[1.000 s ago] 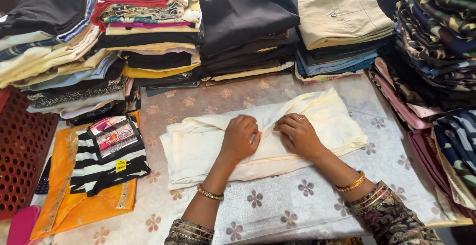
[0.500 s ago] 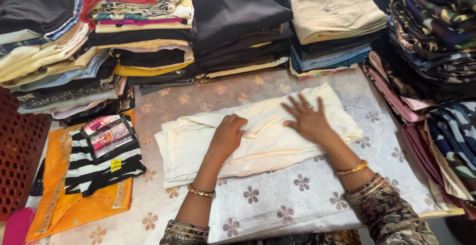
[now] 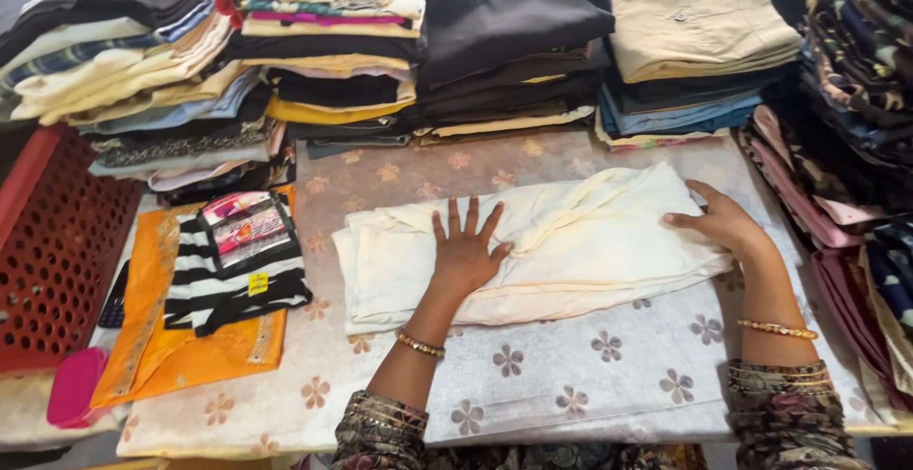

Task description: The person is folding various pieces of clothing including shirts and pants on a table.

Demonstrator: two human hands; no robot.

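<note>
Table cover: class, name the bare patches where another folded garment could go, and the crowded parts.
Bare cover lies in front of the cream cloth, and a strip behind it, below the stacks. Left holds striped and orange cloth; the right edge is crowded.

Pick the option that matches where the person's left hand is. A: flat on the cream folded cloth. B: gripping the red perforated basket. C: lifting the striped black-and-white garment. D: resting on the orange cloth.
A: the left hand lies palm down, fingers spread, on the cream folded cloth.
</note>
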